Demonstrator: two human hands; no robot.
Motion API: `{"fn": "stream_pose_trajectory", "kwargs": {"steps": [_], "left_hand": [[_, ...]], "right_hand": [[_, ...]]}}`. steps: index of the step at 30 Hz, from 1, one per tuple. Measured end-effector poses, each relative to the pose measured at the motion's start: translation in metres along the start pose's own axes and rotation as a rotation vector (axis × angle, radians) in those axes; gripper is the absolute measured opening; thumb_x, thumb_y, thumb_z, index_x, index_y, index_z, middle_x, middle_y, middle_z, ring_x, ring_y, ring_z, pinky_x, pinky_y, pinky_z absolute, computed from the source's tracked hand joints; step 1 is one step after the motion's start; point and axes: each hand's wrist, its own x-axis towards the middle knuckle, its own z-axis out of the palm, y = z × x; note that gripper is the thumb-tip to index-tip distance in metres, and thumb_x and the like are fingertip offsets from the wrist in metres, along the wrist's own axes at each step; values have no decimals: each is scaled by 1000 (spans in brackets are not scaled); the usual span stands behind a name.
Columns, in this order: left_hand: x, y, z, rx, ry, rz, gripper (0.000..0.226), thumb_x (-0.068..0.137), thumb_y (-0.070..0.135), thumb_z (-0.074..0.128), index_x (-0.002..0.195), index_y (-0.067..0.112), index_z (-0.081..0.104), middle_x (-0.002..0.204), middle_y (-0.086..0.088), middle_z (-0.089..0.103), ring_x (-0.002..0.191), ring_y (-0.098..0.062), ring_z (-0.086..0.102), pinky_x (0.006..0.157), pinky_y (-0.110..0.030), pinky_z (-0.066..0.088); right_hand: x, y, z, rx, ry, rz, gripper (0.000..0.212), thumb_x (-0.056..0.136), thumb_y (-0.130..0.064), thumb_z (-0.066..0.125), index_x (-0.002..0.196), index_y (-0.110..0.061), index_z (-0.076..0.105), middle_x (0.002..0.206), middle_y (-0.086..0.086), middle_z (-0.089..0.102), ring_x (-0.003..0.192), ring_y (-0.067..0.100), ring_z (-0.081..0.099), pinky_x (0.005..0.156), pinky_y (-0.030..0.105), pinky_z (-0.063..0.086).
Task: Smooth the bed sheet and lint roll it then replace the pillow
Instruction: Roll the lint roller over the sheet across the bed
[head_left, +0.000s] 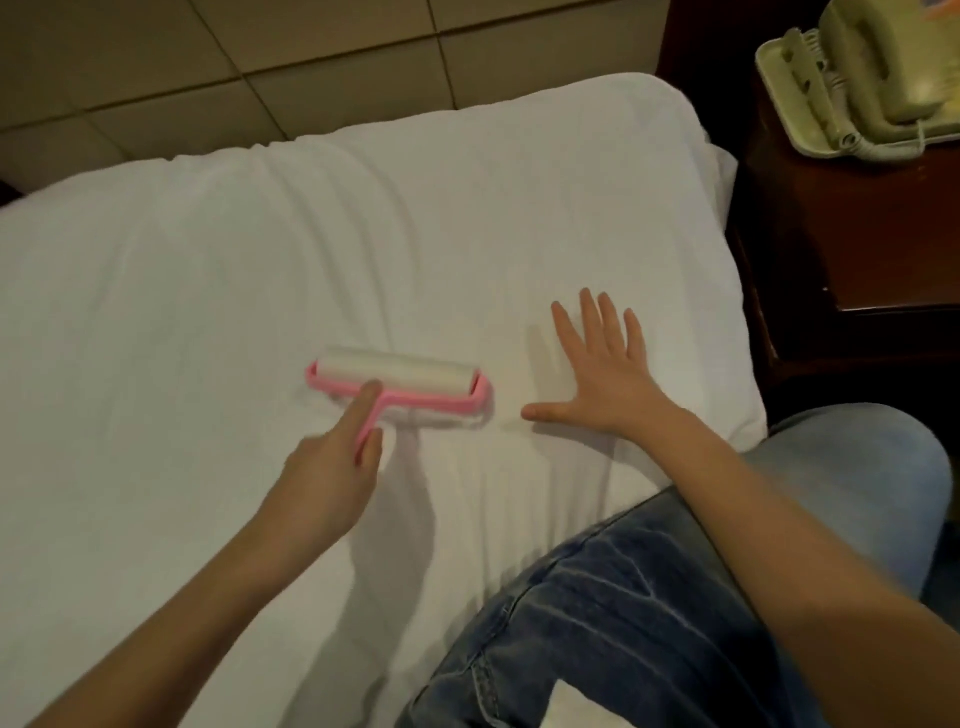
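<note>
"Gripping anything, that left hand (332, 467)?"

"Yes. It holds the roller (400, 382) by the pink handle. The fingers are curled round it and the forefinger lies straight along it, up to the frame."

"Where is the roller?"

"On the sheet (208, 286), a little toward 9 o'clock from the middle of the view. The white roll runs from 9 to 3 o'clock and rests on the cloth. The handle points back to 7 o'clock, into the hand."

"And the right hand (602, 384)?"

"Released, holding nothing. It lies flat, palm down on the sheet, at 3 o'clock of the roller, near it but apart. The fingers are spread and point to 12. The thumb stretches toward 9, at the roller's end."

"How does the sheet look?"

"White. Soft folds run from its 12 o'clock edge down toward the roller, and finer ones lie at 6 o'clock between the arms. Around the right hand it looks flatter."

"What else is about?"

"A leg in jeans (649, 597) at 5 o'clock, under the right forearm; whether it rests on the sheet I cannot tell. A dark nightstand (857, 234) stands at 2 o'clock, just beside the sheet's corner. A pale phone (872, 78) sits on it, handset in the cradle, coiled cord at its near side. Tiled floor (208, 62) shows past the sheet's far edge, from 10 to 12 o'clock."
</note>
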Motion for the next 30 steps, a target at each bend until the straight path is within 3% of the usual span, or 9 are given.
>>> {"fn": "stream_pose_trajectory", "kwargs": {"steps": [4, 8, 11, 13, 16, 18, 21, 25, 30], "left_hand": [[89, 33, -10, 12, 72, 22, 51, 100, 31, 30, 149, 34, 16, 106, -26, 60, 84, -40, 62, 68, -36, 49], [136, 67, -17, -91, 35, 10, 50, 101, 34, 27, 148, 39, 11, 102, -15, 50, 61, -26, 55, 41, -25, 41], [90, 50, -7, -17, 21, 10, 52, 101, 31, 30, 149, 34, 13, 107, -25, 60, 75, -37, 62, 62, -32, 48], [34, 31, -7, 22, -63, -31, 51, 100, 31, 32, 148, 37, 16, 104, -22, 63, 70, -34, 62, 61, -31, 48], [-21, 24, -21, -44, -234, -176, 49, 99, 33, 30, 144, 48, 17, 86, -6, 58, 54, -19, 52, 38, -23, 44], [-7, 28, -21, -28, -193, -119, 48, 99, 32, 31, 144, 45, 21, 88, -9, 58, 55, -22, 55, 39, -23, 44], [59, 46, -19, 10, -19, -12, 48, 100, 29, 31, 146, 34, 22, 104, -22, 62, 71, -35, 63, 55, -27, 47], [133, 87, -35, -119, 24, 53, 45, 100, 21, 29, 144, 25, 27, 108, -19, 59, 52, -21, 53, 31, -19, 36], [63, 75, -29, -3, -95, -14, 48, 100, 23, 29, 147, 24, 24, 106, -18, 61, 44, -16, 49, 25, -15, 31]], "right_hand": [[4, -6, 25, -40, 27, 14, 110, 76, -82, 36, 146, -22, -25, 147, 7, -39, 139, 25, -33, 111, 42, -23], [4, 5, 24, -25, 42, -13, 101, 74, -87, 21, 142, -29, -28, 151, 1, -34, 138, 17, -33, 110, 35, -24], [6, 9, 26, -10, 69, -37, 97, 60, -86, 0, 135, -33, -32, 145, -5, -38, 132, 9, -36, 109, 31, -25], [6, 10, 30, 3, 82, -31, 97, 59, -85, -1, 134, -33, -33, 143, -6, -39, 132, 8, -37, 108, 29, -27], [7, 10, 31, 9, 106, -27, 98, 59, -85, 0, 134, -32, -35, 142, -7, -41, 130, 8, -39, 104, 27, -31], [7, 9, 30, 6, 103, -35, 100, 60, -87, 4, 135, -31, -34, 143, -6, -40, 130, 8, -39, 105, 28, -30], [5, 8, 29, -3, 88, -32, 99, 67, -83, 16, 135, -29, -32, 144, -5, -39, 131, 9, -38, 109, 31, -25], [3, 8, 29, 11, 90, -37, 102, 62, -87, 9, 135, -30, -32, 144, -6, -38, 132, 8, -36, 110, 31, -24], [4, 12, 28, 38, 100, -46, 104, 58, -85, 4, 139, -28, -30, 144, -8, -37, 132, 6, -36, 107, 26, -29]]}}
